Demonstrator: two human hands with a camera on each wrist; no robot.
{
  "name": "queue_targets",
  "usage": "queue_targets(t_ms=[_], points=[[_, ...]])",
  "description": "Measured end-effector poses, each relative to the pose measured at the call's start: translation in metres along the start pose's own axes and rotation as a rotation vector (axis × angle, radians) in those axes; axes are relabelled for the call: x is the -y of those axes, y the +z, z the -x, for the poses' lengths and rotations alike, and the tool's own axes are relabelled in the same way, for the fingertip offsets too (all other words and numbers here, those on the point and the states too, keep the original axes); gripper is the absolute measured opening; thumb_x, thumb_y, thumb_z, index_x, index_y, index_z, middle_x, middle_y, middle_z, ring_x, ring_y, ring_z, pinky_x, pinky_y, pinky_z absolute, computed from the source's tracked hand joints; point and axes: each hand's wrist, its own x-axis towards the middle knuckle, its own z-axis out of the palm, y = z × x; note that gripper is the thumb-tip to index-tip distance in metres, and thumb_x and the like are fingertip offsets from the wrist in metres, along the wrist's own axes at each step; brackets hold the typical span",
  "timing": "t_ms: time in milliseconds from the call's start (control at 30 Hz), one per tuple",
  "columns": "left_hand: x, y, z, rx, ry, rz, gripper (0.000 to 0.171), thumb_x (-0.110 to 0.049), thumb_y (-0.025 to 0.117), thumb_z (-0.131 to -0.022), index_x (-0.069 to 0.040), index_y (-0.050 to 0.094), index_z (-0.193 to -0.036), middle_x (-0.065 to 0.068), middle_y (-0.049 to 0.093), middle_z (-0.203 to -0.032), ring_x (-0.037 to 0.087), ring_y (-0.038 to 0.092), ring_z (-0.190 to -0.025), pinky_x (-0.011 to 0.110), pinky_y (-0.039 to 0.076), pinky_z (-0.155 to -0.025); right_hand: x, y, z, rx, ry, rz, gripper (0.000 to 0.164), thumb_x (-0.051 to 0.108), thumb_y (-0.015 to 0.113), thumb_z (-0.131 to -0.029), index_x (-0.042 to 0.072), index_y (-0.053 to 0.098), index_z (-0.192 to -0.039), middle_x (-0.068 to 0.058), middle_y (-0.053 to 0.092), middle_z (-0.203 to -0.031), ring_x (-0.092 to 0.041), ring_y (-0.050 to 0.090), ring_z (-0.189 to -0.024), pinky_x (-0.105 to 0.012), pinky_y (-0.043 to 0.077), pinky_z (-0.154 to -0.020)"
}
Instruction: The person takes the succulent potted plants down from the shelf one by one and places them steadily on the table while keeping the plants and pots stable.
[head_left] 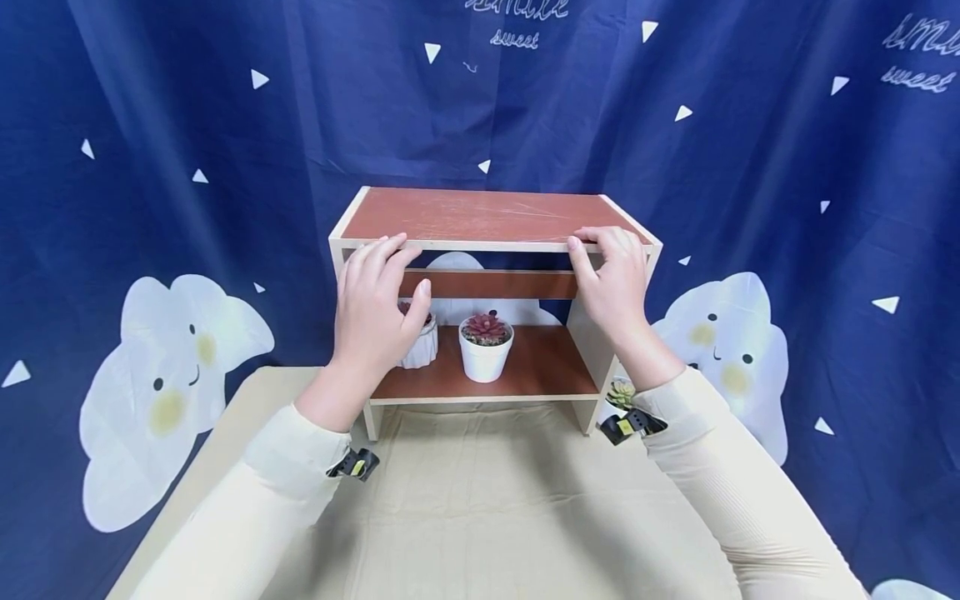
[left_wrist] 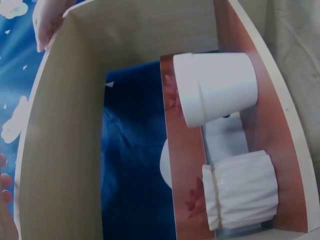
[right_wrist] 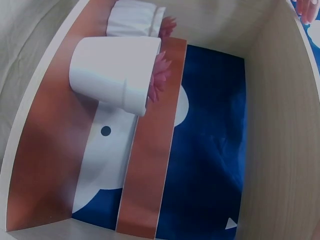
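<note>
Reddish-brown boards with pale edges are forming the small shelf unit (head_left: 487,215), which is standing upright straight ahead of you, its top board spanning the space between your hands. On its lower board (head_left: 547,362), below the level of your fingers, two potted succulents are sitting: a smooth white pot (head_left: 484,362) midway between your hands, and a pleated white pot (head_left: 422,347) partly hidden behind your left thumb. You are apparently at the step of placing or steadying your hands on the unit; a next move would be calling for even contact at both ends and care that neither pot tips.

Your left hand (head_left: 375,308) is spreading loosely, its fingertips reaching the top board's front edge near that end and its thumb hanging free; it is gripping nothing. Your right hand (head_left: 615,283) is lying relaxed over the opposite end, fingers on top and thumb at the front edge, not closing round the board; how hard it is pressing, you cannot tell. Below your right wrist, a green succulent (head_left: 621,393) is showing outside the unit. Beyond both hands, a dark blue curtain (head_left: 525,125) is hanging.
</note>
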Motion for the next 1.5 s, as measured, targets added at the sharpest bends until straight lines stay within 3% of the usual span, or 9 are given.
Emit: queue_targets(t_ms=[300, 567, 1267, 1500], points=[[-0.006, 0.004, 0.01, -0.029, 0.028, -0.028, 0.042, -0.032, 0.051, -0.093, -0.005, 0.068, -0.12, 0.013, 0.061, -0.134, 0.035, 0.05, -0.128, 0.05, 0.032, -0.111, 0.001, 0.0, -0.002, -0.005, -0.016, -0.002, 0.029, 0.029, 0.063, -0.098, 0.005, 0.074, -0.108, -0.01, 0.071, -0.113, -0.03, 0.055, -0.114, -0.042, 0.034, -0.104], [-0.009, 0.009, 0.016, -0.029, 0.006, -0.021, 0.041, -0.032, 0.051, -0.093, -0.006, 0.066, -0.121, 0.013, 0.061, -0.133, 0.035, 0.05, -0.128, 0.05, 0.034, -0.11, 0.001, -0.002, -0.001, -0.003, -0.018, 0.005, 0.027, 0.028, 0.064, -0.098, 0.004, 0.074, -0.107, -0.01, 0.072, -0.11, -0.031, 0.056, -0.112, -0.043, 0.035, -0.104], [-0.001, 0.032, 0.041, 0.132, -0.207, 0.036, 0.047, -0.032, 0.056, -0.095, -0.004, 0.058, -0.132, 0.018, 0.055, -0.138, 0.038, 0.045, -0.129, 0.052, 0.032, -0.109, 0.001, -0.004, -0.001, 0.006, -0.011, 0.012, 0.029, 0.03, 0.063, -0.098, 0.005, 0.074, -0.108, -0.01, 0.071, -0.112, -0.03, 0.055, -0.114, -0.043, 0.035, -0.105], [0.012, 0.041, 0.05, 0.187, -0.258, 0.097, 0.044, -0.028, 0.057, -0.096, -0.002, 0.057, -0.132, 0.018, 0.055, -0.139, 0.039, 0.046, -0.129, 0.05, 0.033, -0.11, 0.001, -0.003, -0.002, 0.013, -0.008, 0.012, 0.029, 0.03, 0.063, -0.098, 0.005, 0.074, -0.108, -0.01, 0.072, -0.109, -0.03, 0.055, -0.112, -0.043, 0.035, -0.104]])
